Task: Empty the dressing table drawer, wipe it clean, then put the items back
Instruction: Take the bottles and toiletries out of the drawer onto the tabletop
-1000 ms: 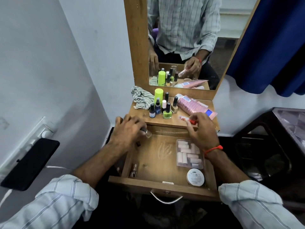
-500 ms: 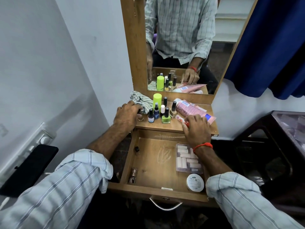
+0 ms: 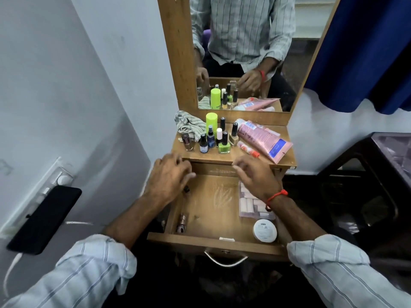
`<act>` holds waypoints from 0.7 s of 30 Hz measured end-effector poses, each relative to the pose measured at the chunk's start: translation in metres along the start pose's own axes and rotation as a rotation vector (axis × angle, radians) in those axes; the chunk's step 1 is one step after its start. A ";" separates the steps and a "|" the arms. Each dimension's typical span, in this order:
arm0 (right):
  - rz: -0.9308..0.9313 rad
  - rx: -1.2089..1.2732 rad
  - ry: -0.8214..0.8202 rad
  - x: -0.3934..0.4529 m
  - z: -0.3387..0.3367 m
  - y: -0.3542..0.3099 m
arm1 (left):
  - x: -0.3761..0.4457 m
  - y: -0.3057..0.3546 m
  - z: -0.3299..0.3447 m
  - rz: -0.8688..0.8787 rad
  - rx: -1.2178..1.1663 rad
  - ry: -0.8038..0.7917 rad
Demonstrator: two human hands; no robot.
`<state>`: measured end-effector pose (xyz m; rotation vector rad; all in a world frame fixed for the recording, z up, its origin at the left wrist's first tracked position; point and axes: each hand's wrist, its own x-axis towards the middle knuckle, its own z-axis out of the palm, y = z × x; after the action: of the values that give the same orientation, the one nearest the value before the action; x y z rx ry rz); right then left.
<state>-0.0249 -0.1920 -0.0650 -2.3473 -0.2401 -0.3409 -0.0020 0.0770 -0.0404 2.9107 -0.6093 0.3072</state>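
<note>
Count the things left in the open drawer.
5: clear box and round tin right; metallic tube and small dark piece left; white strip front. Hands may hide more.

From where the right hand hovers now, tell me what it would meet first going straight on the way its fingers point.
Probably the dressing table's front edge, just beyond the right hand; depth is unclear.
</note>
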 end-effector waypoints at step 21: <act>-0.422 -0.647 -0.810 -0.018 0.109 -0.069 | 0.005 0.008 0.004 -0.014 -0.114 -0.088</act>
<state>-0.0412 -0.0678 -0.1006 -2.9500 -1.1646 0.4357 0.0001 0.0669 -0.0425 2.8293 -0.5980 0.1384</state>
